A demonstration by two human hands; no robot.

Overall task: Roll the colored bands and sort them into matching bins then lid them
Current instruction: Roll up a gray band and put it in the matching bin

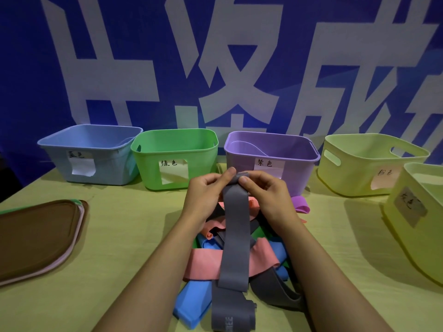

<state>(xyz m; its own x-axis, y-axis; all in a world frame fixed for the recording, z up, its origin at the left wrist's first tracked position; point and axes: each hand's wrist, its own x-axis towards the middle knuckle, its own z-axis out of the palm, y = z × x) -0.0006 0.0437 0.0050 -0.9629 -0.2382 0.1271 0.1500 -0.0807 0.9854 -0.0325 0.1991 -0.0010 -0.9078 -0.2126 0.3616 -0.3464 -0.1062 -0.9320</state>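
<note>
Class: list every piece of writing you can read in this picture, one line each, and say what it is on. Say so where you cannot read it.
"绿色": paper label on the green bin.
"紫色": paper label on the purple bin.
"蓝色", partly legible: label on the blue bin.
Far yellow bin: label too blurred; second character looks like "色".
Near yellow bin: label unreadable.
Blue banner: huge white characters, cropped; "成" seems readable.
Grey band: print near its lower end, too small.

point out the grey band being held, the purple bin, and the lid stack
grey band [233,236]: head view, middle of the hanging strip below the hands.
purple bin [242,152]: head view, front wall left of its label.
lid stack [36,238]: head view, top of the brown lid.
</note>
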